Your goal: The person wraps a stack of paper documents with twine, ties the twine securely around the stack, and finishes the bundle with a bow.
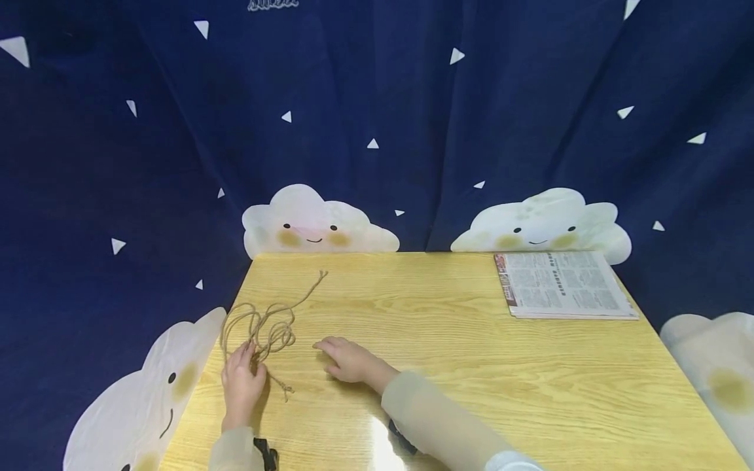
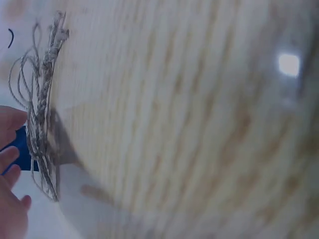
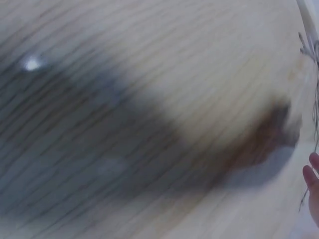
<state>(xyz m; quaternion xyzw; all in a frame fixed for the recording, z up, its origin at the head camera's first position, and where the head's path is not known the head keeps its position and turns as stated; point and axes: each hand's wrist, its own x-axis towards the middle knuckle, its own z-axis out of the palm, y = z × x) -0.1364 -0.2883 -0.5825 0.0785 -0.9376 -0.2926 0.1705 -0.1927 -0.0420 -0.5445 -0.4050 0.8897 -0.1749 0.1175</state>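
A thin tan rope point(image 1: 272, 335) lies in loose loops on the left part of the wooden table. Its knotted, frayed ends point to the back right and to the front. My left hand point(image 1: 243, 383) is at the near side of the loops, fingertips at the strands. In the left wrist view, its relaxed, spread fingers point(image 2: 10, 157) are beside the bundled rope point(image 2: 40, 114), not closed around it. My right hand point(image 1: 351, 362) hovers low over the table to the right of the rope and holds nothing. Some of its fingers point(image 3: 310, 177) show at the right wrist view's edge.
A folded newspaper point(image 1: 565, 284) lies at the table's back right corner. The yellow wood-grain table point(image 1: 448, 347) reflects light near its front edge. Behind it hangs a dark blue curtain point(image 1: 377, 85) with white triangles and smiling clouds.
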